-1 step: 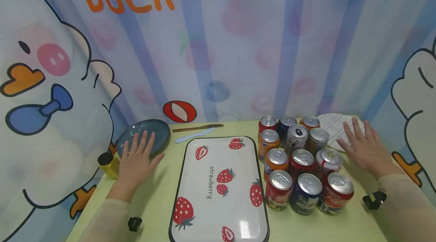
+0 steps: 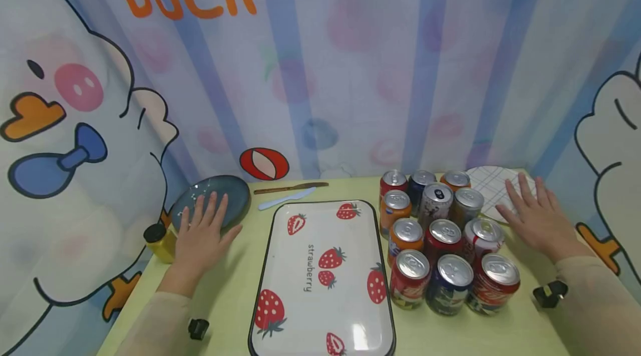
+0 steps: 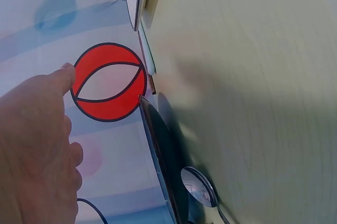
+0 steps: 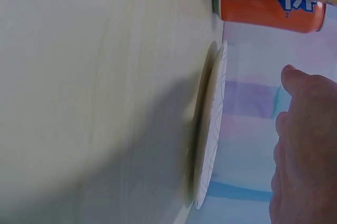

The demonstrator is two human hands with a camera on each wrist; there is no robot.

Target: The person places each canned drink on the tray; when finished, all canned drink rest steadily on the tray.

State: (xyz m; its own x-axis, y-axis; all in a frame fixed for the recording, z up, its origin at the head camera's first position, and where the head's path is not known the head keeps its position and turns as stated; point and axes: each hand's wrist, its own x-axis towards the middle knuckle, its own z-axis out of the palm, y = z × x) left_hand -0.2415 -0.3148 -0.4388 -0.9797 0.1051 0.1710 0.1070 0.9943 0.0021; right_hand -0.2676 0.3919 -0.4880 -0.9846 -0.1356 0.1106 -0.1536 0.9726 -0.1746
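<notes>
My left hand (image 2: pixel 201 233), fingers spread, hovers by the front of a dark blue-green plate (image 2: pixel 235 200) and partly hides it. A yellow bottle with a black cap (image 2: pixel 161 242) stands just left of that hand. In the left wrist view a spoon (image 3: pixel 199 186) lies beside the plate. My right hand (image 2: pixel 538 219) is held over the table with fingers spread, at the right of a white plate with a grid pattern (image 2: pixel 488 186). Several drink cans (image 2: pixel 444 236) stand upright in a group left of it. Neither hand holds anything.
A white strawberry-print tray (image 2: pixel 345 289) with a dark rim lies in the middle of the table. Behind it are a pale blue knife (image 2: pixel 286 198) and a brown-handled knife (image 2: pixel 291 188). A printed duck curtain (image 2: pixel 350 67) closes off the back and sides.
</notes>
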